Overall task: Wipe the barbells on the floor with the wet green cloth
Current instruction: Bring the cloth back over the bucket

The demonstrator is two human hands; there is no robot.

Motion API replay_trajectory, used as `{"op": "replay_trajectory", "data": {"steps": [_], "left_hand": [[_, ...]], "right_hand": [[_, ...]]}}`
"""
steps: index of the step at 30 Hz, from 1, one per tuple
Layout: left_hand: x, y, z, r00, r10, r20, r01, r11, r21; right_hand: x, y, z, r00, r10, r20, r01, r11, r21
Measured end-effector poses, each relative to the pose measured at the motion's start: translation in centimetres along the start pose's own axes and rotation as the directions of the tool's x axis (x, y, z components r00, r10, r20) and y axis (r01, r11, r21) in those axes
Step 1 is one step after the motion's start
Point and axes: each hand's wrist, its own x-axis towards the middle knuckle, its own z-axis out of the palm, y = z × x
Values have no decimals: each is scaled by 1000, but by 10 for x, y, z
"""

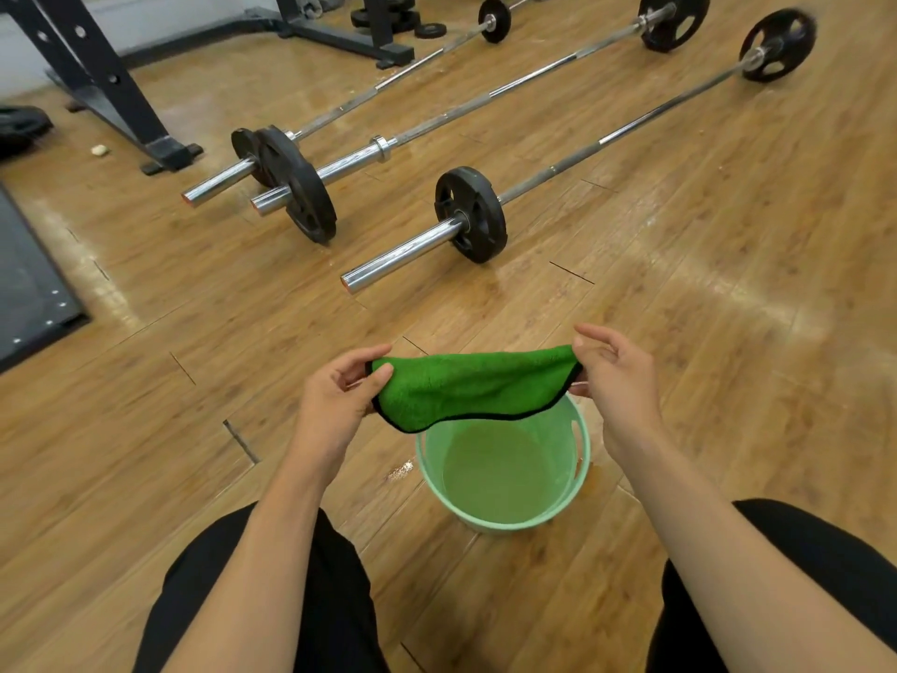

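A green cloth with a black hem hangs stretched between my hands above a pale green bucket that holds water. My left hand pinches the cloth's left corner and my right hand pinches its right corner. Three barbells lie side by side on the wooden floor beyond the bucket. The nearest barbell has a black plate at each end, and its chrome sleeve points toward me. The middle barbell and the far barbell lie to its left.
A black rack frame stands at the upper left, with loose plates beside it. A dark mat lies at the left edge. My knees in black trousers flank the bucket. Open wooden floor stretches to the right.
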Motion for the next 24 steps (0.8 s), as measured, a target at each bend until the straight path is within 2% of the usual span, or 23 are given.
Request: {"op": "replay_trajectory", "data": {"steps": [3, 5, 8, 12, 15, 18, 24], "left_hand": [[0, 4, -5, 998, 43, 34, -38, 989, -144], [2, 6, -5, 997, 76, 16, -73, 988, -133], [2, 8, -4, 987, 143, -70, -147, 988, -47], [4, -1, -9, 971, 222, -88, -182, 926, 330], [4, -1, -8, 962, 267, -50, -214, 860, 463], [-1, 8, -5, 960, 278, -28, -236, 861, 451], [-5, 17, 0, 985, 173, 10, -171, 960, 223]], "right_hand": [[4, -9, -4, 969, 192, 155, -227, 941, 252], [6, -11, -7, 956, 223, 191, -264, 937, 229], [6, -10, -7, 985, 142, 102, -136, 989, -57], [9, -6, -11, 995, 80, 61, -70, 986, -151], [13, -4, -15, 997, -51, 60, 67, 949, -309], [14, -6, -16, 985, -150, 82, 171, 881, -441], [5, -22, -11, 986, -123, 112, 157, 918, -364]]}}
